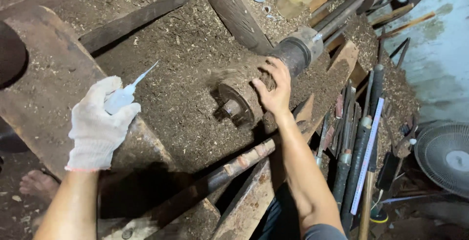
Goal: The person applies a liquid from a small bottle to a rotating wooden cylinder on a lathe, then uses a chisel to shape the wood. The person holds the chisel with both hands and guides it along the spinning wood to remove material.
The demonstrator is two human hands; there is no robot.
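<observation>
My left hand (97, 125), gloved in white knit, is nearest — fingers closed round a small squeeze bottle (122, 96), its thin nozzle pointing up and right, away from me. My right hand (273, 89) is bare, fingers spread and curved over the sawdust-caked chuck (242, 98) on the lathe; palm rests on its upper right side, not clenched. The chuck's dark face and centre stub point towards the bottle, well apart from the nozzle tip — sawdust-covered bed (181, 64) between them. Behind my right hand the spindle housing (300, 49) runs up and right. Chisels (351, 142) and a white ruler (370, 152) lie right of my forearm.
</observation>
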